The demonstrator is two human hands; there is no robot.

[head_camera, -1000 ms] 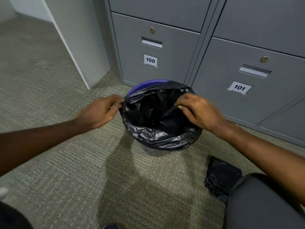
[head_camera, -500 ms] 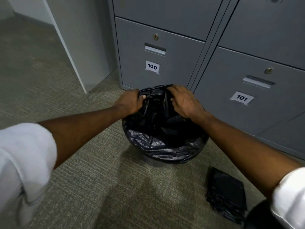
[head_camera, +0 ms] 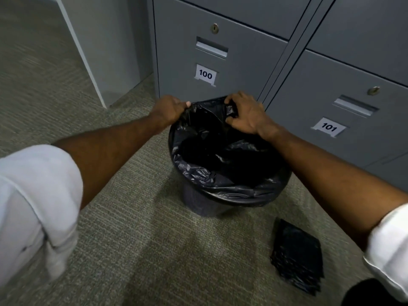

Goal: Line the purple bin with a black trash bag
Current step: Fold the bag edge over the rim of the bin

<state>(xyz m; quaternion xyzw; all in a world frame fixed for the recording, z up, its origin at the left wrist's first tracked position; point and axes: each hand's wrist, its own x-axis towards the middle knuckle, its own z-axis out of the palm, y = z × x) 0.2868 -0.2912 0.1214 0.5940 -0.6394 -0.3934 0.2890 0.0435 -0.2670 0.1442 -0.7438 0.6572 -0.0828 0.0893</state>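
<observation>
A round bin point(head_camera: 198, 203) stands on the carpet in front of grey lockers; only its dark lower wall shows. A black trash bag point(head_camera: 223, 173) hangs inside it and is folded over the near and side rim. At the far rim, my left hand point(head_camera: 169, 110) pinches the bag's edge on the left. My right hand point(head_camera: 245, 115) grips the bag's edge on the right of the far rim. The purple rim is hidden under the plastic and my hands.
Grey lockers labelled 100 point(head_camera: 205, 74) and 101 point(head_camera: 329, 127) stand right behind the bin. A stack of folded black bags point(head_camera: 297, 257) lies on the carpet at the right front. A white panel point(head_camera: 97, 51) stands at the left back.
Both hands moved from the bin's sides to its far rim, carrying the bag's edge over it. The purple rim seen a second ago is now covered.
</observation>
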